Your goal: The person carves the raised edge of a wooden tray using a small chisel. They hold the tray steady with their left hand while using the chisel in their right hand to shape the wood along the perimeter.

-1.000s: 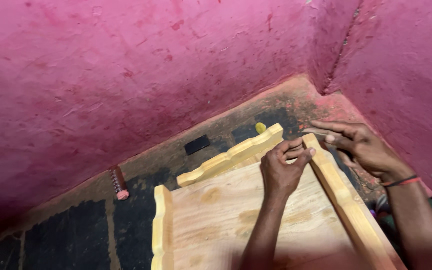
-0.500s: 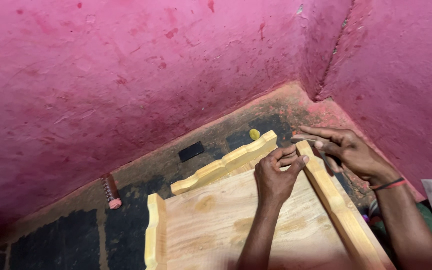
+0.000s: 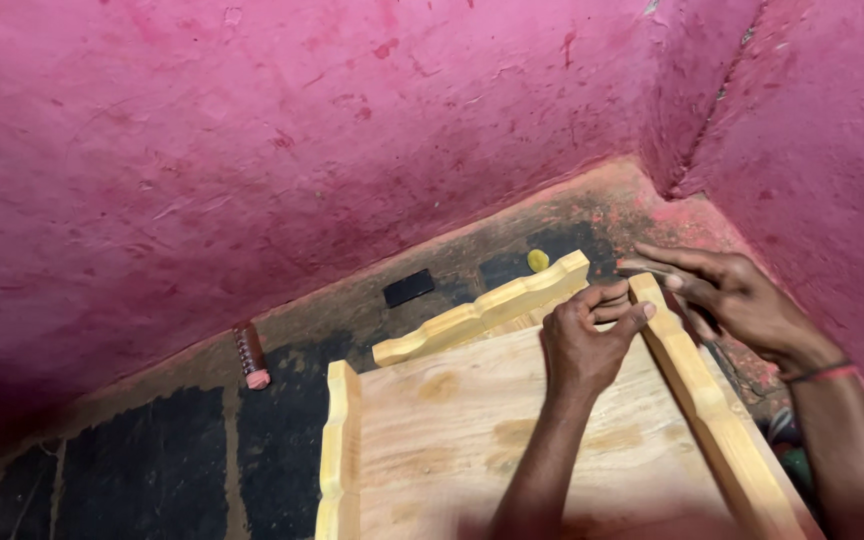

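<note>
A pale wooden panel (image 3: 472, 430) lies on the dark floor with scalloped wooden rails along its edges: a far rail (image 3: 482, 310), a right rail (image 3: 712, 410) and a left rail (image 3: 340, 450). My left hand (image 3: 587, 345) rests on the panel at the far right corner, fingers curled, fingertips against the far end of the right rail. My right hand (image 3: 737, 300) hovers just outside that same rail end, fingers stretched out and pointing left over it. I cannot see anything held in either hand.
Pink plastered walls meet in a corner at the upper right. On the floor by the wall lie a small yellow lump (image 3: 537, 260), a flat black rectangle (image 3: 409, 288) and a ribbed reddish cylinder (image 3: 250, 353).
Both hands stay at the same corner of the frame. The view has drifted a little, and the left fingers have curled closer to the rail end.
</note>
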